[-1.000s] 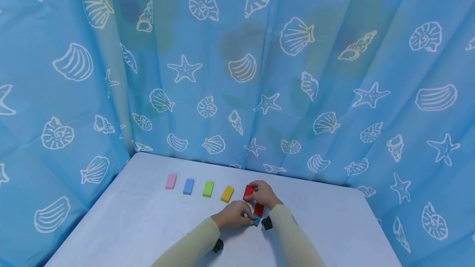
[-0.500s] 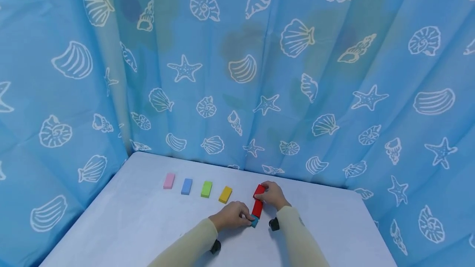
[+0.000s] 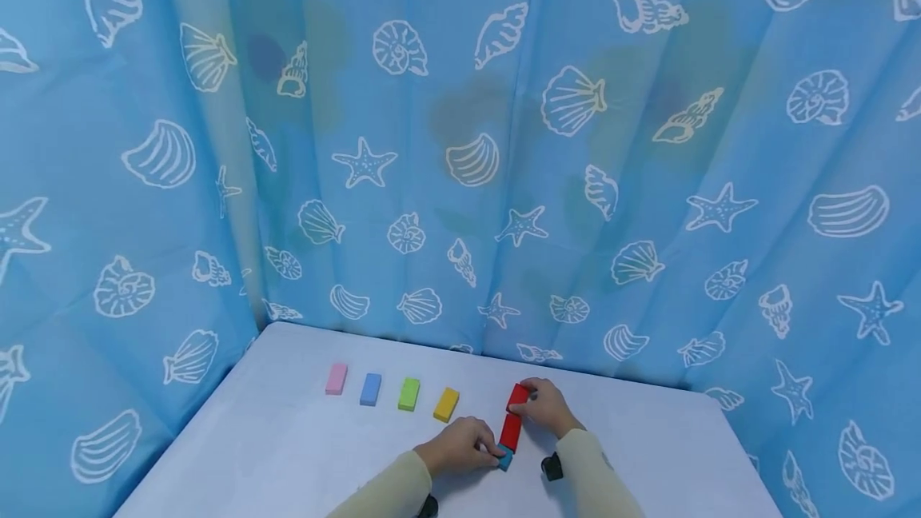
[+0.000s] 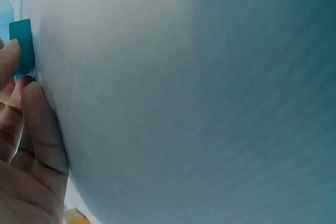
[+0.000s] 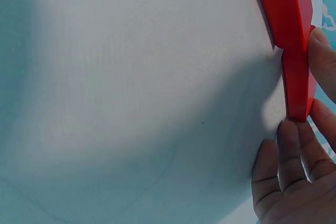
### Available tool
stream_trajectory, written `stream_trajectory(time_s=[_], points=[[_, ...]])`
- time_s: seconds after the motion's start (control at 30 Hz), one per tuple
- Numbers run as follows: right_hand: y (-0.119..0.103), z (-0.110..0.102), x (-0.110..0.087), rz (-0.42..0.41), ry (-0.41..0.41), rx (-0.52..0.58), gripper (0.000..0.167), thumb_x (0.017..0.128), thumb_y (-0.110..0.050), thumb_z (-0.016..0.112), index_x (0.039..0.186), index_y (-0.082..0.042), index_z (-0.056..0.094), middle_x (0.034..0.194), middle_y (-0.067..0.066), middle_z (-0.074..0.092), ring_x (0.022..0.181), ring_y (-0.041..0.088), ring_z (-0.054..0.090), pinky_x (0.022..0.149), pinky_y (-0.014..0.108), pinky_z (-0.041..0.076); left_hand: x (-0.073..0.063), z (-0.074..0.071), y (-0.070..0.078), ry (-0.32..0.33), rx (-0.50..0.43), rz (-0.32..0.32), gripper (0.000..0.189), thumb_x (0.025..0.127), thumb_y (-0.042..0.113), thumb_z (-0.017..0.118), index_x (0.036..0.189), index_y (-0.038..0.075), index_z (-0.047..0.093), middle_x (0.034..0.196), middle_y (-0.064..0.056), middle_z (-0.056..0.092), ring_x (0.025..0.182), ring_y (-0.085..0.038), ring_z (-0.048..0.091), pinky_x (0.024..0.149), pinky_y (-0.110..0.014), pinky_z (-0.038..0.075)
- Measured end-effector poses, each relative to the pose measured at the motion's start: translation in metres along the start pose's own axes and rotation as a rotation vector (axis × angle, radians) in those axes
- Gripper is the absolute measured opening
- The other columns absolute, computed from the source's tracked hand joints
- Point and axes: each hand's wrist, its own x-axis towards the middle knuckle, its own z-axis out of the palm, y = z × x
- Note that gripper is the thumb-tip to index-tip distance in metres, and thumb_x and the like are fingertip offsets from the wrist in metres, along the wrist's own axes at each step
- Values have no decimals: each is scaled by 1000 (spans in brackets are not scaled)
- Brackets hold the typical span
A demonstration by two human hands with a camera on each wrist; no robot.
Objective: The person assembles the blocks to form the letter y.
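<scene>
In the head view, three blocks form one line on the white table. My right hand pinches the farthest red block between thumb and fingers. It sits end to end with a second red block, and the right wrist view shows their ends meeting, slightly offset. At the near end of the line, a short teal block is pinched by my left hand. The left wrist view has the thumb on the face of that teal block, fingertips at its lower end.
Left of the line, a yellow block, a green block, a blue block and a pink block lie spaced in a row. A blue shell-print curtain hangs behind the table.
My right hand has slid the far red block rightward, bringing it into line with the other red block. The left hand keeps hold of the teal block. The head view has tilted up slightly.
</scene>
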Motion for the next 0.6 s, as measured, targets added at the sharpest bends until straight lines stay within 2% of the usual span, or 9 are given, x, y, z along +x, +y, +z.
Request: stream_trajectory(time_s=[0.1, 0.43, 0.6], points=[[3, 1, -3, -1, 11, 15, 63, 77, -17, 84, 132, -2, 57, 123, 18, 59, 108, 33, 55, 88, 49, 55, -1, 3, 0, 8, -11, 4, 12, 85, 13, 77, 95, 18, 81, 85, 10, 68, 79, -4, 54, 77, -23, 52], [5, -1, -1, 22, 8, 55, 62, 80, -18, 82, 134, -4, 57, 125, 18, 59, 111, 33, 54, 92, 50, 53, 1, -3, 2, 4, -8, -30, 12, 85, 14, 78, 95, 19, 81, 87, 10, 67, 83, -5, 56, 80, -27, 53], [13, -1, -5, 55, 8, 111, 62, 80, -18, 81, 136, -6, 57, 131, 19, 56, 118, 37, 52, 95, 53, 52, 0, 3, 4, 0, -22, -46, 12, 85, 13, 77, 95, 17, 81, 88, 8, 68, 82, -6, 55, 79, -26, 53]])
